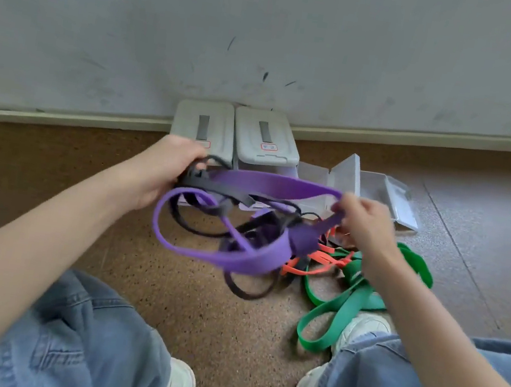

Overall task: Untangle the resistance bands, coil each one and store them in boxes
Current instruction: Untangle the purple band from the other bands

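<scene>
We see a wide flat purple rubber band (268, 184) tangled with thin black rubber bands (247, 286), and at four o'clock from them lie narrow orange rubber bands (316, 267) and a broad green rubber band (343, 306). At twelve o'clock stand two pale grey lidded plastic boxes (264, 138), each with a darker grey stripe and a red-edged white label. Our speckled brown cork-like floor (219, 337) meets a scuffed pale grey wall (272, 30), and at six o'clock we have faded blue denim jeans (77, 332) and off-white shoes (366, 329).

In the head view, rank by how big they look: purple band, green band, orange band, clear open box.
1. purple band, though it's lifted nearer the camera.
2. green band.
3. clear open box, partly hidden.
4. orange band, mostly buried, so its true extent is unsure.
</scene>
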